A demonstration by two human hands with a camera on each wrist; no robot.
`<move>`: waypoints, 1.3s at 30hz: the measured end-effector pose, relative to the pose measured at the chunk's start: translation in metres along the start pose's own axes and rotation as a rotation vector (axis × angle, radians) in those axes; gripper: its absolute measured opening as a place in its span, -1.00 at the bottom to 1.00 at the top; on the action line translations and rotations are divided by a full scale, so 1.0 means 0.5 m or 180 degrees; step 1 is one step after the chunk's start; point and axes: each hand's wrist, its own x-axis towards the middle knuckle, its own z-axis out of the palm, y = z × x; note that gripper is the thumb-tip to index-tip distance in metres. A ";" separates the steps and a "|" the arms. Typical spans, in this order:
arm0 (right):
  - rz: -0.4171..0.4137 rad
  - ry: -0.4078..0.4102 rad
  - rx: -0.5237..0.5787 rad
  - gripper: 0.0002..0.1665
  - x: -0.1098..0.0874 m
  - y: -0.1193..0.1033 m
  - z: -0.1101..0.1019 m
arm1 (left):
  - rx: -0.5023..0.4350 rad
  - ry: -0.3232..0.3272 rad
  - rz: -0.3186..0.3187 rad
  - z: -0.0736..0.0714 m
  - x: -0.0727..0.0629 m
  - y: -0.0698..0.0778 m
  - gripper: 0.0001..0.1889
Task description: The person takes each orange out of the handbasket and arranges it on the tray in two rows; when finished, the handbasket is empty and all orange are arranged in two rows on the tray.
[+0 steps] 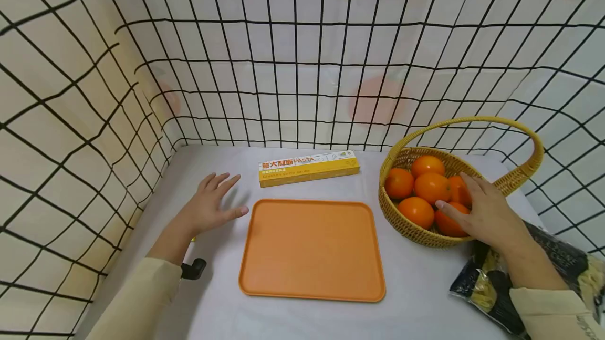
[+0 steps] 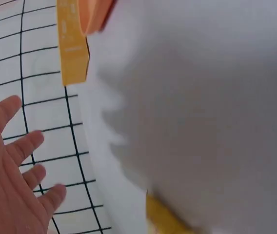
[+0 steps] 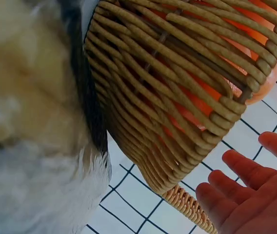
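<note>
My right hand (image 1: 487, 214) hovers over the near right rim of a wicker basket (image 1: 402, 227), its fingers loosely spread and nothing in its grasp. Several oranges (image 1: 432, 187) fill the basket, and the hand partly hides those on the right. In the right wrist view the fingers (image 3: 248, 170) are extended beside the woven wall. My left hand (image 1: 210, 206), fingers apart and holding nothing, is above the table to the left of an orange tray (image 1: 312, 250). Its shadow falls on the white surface in the left wrist view.
Behind the tray lies a yellow and white pasta box (image 1: 309, 168). A dark and clear bag of pasta (image 1: 496, 287) lies under my right forearm. A small yellow item (image 2: 165, 217) is partly hidden by my left wrist. Black wire grid (image 1: 321, 61) encloses the back and sides.
</note>
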 end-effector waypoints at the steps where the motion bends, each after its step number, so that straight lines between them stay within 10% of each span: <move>1: 0.0000 0.0000 0.0013 0.29 0.000 0.000 0.000 | -0.0052 0.0015 0.0028 0.006 -0.001 0.002 -0.04; 39: -0.0008 0.0059 0.0468 0.20 0.037 -0.031 0.026 | -0.1091 0.0088 -0.0273 0.122 -0.023 0.031 -0.46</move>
